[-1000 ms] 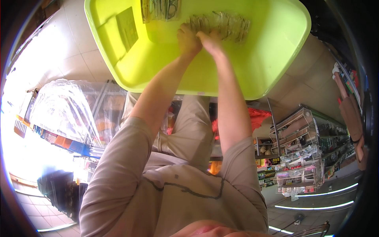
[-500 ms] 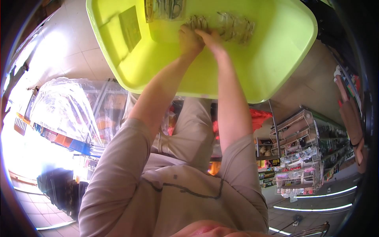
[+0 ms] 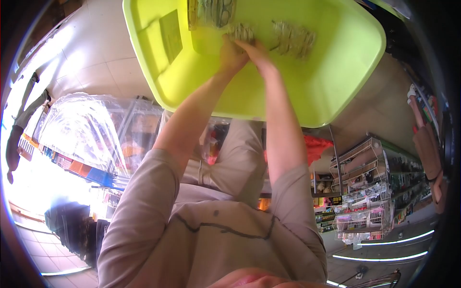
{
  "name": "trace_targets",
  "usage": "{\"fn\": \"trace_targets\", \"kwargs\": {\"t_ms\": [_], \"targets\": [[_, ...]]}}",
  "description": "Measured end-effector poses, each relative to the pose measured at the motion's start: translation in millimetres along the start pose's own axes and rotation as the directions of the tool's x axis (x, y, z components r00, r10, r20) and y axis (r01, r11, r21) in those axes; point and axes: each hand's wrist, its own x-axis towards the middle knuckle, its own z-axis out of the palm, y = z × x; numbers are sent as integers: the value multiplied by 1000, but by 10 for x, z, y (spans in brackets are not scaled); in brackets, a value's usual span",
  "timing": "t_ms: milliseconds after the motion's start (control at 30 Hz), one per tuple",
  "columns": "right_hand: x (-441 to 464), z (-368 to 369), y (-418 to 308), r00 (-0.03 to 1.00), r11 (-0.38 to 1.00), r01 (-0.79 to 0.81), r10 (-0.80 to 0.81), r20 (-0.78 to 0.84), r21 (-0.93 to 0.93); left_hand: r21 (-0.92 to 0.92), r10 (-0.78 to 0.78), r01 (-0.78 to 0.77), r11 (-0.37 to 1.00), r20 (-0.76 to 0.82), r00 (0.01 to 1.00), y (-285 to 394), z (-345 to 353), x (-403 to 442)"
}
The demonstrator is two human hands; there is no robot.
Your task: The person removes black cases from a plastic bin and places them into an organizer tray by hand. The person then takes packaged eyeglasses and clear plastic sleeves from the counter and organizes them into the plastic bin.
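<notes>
Inside the lime-yellow tub [image 3: 343, 67]: clear-wrapped packets in three clusters, all toward the far side, beyond both hands.
Far-left packets [image 3: 212, 12]: lying side by side, cut off by the upper edge of the view; seemingly filled with dark, loop-handled tools, perhaps scissors; touched by neither hand.
Middle bunch [image 3: 242, 32]: small, just beside the far-left packets; contents too blurred to name.
Right-side row of packets [image 3: 295, 39]: spread in a loose line, with a strip of tub floor showing between it and the middle bunch; touched by neither hand.
Progress: judged partway; far-left packets already lying in order, middle bunch under handling, right-side row lying loose and not yet taken up, with no sure way to tell which count as finished.
Nearest to the hands: middle bunch, directly beyond the fingers; right-side row, farther off, beyond and to the right of the right hand.
Left hand [image 3: 233, 56]: bent inward at the near edge of the middle bunch, apparently touching; cannot tell whether grasping, with fingertips hidden.
Right hand [image 3: 258, 53]: angled leftward, overlapping the left in view, close against the same bunch; grip likewise impossible to tell.
</notes>
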Motion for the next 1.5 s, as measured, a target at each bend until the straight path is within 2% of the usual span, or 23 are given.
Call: {"fn": "trace_targets", "kwargs": {"t_ms": [67, 167, 200, 300, 367, 467, 500, 567, 600, 667, 767, 867, 967, 1000, 1100, 1233, 1333, 1433, 1500], "targets": [[-280, -62, -189, 999, 999, -22, 21, 41, 32, -17, 95, -94, 995, 39, 995, 90, -107, -104], [-717, -84, -344, 998, 990, 53, -58, -33, -130, -86, 101, -94, 992, 87, 991, 369, -260, -382], [-1035, -156, -577, 991, 996, 66, -60, 117, -52, -304, 204, -165, 938, 101, 974, 404, -333, -489], [-1344, -248, -301, 983, 990, 136, -130, 133, -36, -169, 127, -98, 981, 172, 977, 639, -661, -915], [-1807, -267, -358, 972, 979, 200, -195, 129, -28, -515, 229, -79, 854, 236, 944, 875, -924, -1319], [-2695, -234, -547, 949, 956, 291, -291, 121, 18, -513, 288, -113, 851, 277, 917, 1262, -1366, -1964], [-2997, -209, -633, 919, 930, 369, -364, 151, -1, -534, 322, -130, 835, 283, 904, 1378, -1501, -2189], [-3547, -148, -813, 838, 850, 524, -507, 203, -41, -522, 393, -230, 821, 227, 891, 1550, -1667, -2629], [-3803, -123, -859, 846, 851, 520, -502, 178, -75, -518, 421, -268, 812, 203, 884, 1587, -1716, -2902], [-4281, -48, -856, 865, 853, 501, -486, 126, -148, -565, 380, -198, 801, 224, 897, 1610, -1809, -3443], [-4960, -14, -1159, 822, 810, 564, -532, 202, -161, -660, 420, -217, 720, 165, 892, 1802, -1956, -4012], [-5287, 4, -1240, 660, 634, 751, -713, 237, -185, -650, 426, -304, 696, 34, 904, 1915, -2046, -4508], [-5476, 61, -1272, 690, 700, 712, -680, 248, -62, -654, 424, -309, 691, 20, 905, 1965, -2147, -4844], [-5515, 51, -1304, 667, 665, 738, -693, 272, -117, -667, 448, -324, 670, 17, 894, 1939, -2171, -4922], [-5557, 110, -1240, 685, 688, 718, -670, 286, -110, -711, 477, -350, 609, -24, 878, 1830, -2261, -5127], [-5666, 324, -1009, 711, 782, 605, -616, 341, 151, -746, 468, -367, 555, -85, 880, 1597, -2340, -5340], [-5908, 489, -810, 715, 792, 561, -611, 340, 242, -744, 480, -387, 544, -102, 871, 1281, -2361, -5284], [-6173, 628, -572, 820, 857, 380, -486, 302, 348, -778, 488, -320, 541, -20, 872, 1143, -2457, -5488], [-5952, 668, -286, 786, 810, 356, -530, 320, 466, -797, 489, -288, 530, 11, 872, 1046, -2487, -5635]]}}
